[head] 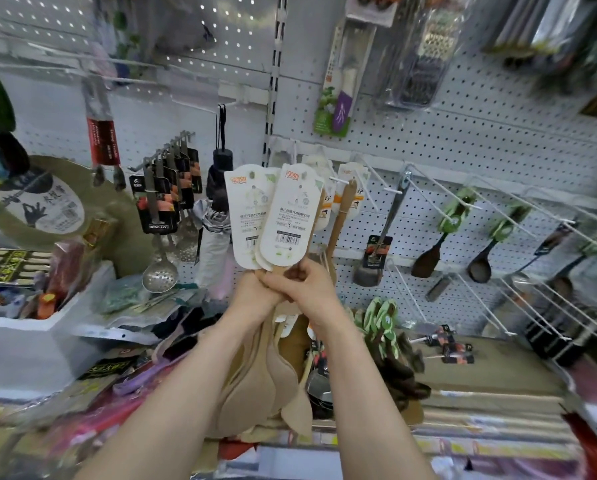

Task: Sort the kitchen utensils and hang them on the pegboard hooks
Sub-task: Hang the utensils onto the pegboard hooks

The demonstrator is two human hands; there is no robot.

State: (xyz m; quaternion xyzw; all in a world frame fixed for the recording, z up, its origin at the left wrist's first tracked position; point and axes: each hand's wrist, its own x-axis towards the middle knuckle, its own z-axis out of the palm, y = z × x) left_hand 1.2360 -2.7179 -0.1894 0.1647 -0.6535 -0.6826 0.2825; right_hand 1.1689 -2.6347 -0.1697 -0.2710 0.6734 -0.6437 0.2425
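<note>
While the bundle is raised: two hands hold a fan of carded wooden spatulas point(283, 216) in front of the pegboard point(480, 133), with the blades hanging down between the forearms.
Left hand point(255, 296): grasping, fingers curled round the handles just below the cards.
Right hand point(304, 285): grasping the same handles, touching the left hand, fingertips at the front card's lower edge.
Hanging holes point(252, 174): one near each card's top edge; the cards are splayed, so the holes do not line up.
Matching hook point(337, 180): just right of the bundle, carrying hung spatulas point(342, 216) of similar pale wood.
Neighbours: a steel ladle point(395, 209) and dark spoons point(428, 251) with green cards hang further right; steel skimmers point(160, 271) hang to the left.
Step in hand, as a judgement: hanging this bundle with its own kind.
Doing it well: let the left hand take the weight and the right hand feed the cards on, one at a time, hole to hook tip.
Risk: fanned cards may miss or snag the tip, and slack handles could slip.
</note>
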